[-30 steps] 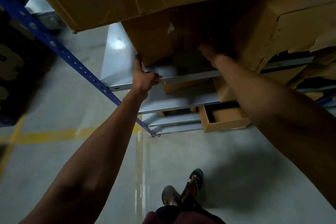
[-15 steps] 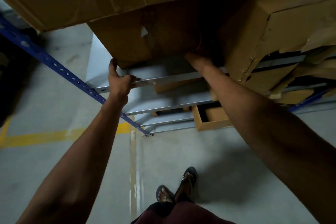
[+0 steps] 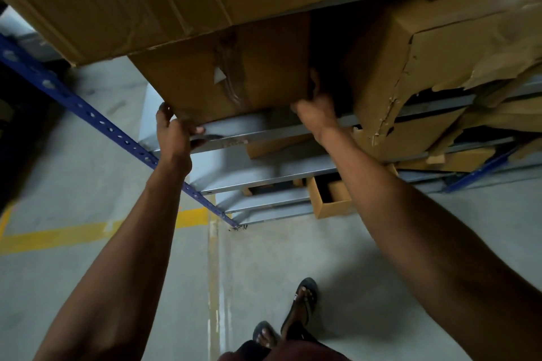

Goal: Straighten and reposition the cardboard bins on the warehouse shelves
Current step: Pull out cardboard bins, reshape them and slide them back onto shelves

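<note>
The metal shelf (image 3: pixel 264 138) carries the cardboard bin (image 3: pixel 223 82), which overhangs its front edge. The left hand (image 3: pixel 173 132) grips the bin's lower left corner and the right hand (image 3: pixel 315 111) its right edge, fingers curled around it, probably to slide it straight.

Right hand (image 3: pixel 315 110) fingertips behind bin (image 3: pixel 234 76).

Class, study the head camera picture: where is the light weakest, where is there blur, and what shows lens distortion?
Head view: dim overall; darkest in the gap between the taped brown cardboard bin and the torn cardboard box, where the right hand reaches; left hand slightly motion-blurred; the blue perforated steel upright slants steeply, a wide-angle effect.
</note>
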`<state>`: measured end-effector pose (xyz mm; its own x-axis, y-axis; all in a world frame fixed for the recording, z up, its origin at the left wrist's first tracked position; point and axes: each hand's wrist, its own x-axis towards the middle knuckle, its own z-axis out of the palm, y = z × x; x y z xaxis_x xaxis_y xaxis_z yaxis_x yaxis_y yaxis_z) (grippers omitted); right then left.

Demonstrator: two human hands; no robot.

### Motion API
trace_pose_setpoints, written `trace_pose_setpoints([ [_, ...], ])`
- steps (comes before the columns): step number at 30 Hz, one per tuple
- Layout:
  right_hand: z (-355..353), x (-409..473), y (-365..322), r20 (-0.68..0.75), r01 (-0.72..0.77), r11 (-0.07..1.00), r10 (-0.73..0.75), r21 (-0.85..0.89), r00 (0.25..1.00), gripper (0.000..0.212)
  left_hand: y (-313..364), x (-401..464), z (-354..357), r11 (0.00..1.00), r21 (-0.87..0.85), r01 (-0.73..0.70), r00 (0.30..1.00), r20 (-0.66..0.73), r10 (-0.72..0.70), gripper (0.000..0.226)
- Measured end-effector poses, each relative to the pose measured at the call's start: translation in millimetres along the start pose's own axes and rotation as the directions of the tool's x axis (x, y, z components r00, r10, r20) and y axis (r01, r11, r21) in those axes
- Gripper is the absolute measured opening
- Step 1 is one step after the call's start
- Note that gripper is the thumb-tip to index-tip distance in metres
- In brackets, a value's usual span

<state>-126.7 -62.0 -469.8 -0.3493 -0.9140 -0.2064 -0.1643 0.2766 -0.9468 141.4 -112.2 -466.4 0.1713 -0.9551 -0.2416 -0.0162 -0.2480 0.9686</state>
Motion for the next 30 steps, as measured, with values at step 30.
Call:
trace_pose_setpoints([
  [30,-1,-311,-25,-0.271,-0.069,0.994,0.089,0.084,0.959,0.031,3,-237,-176,0.997,0.003,0.081,0.996,-0.049,-0.081,0.051],
])
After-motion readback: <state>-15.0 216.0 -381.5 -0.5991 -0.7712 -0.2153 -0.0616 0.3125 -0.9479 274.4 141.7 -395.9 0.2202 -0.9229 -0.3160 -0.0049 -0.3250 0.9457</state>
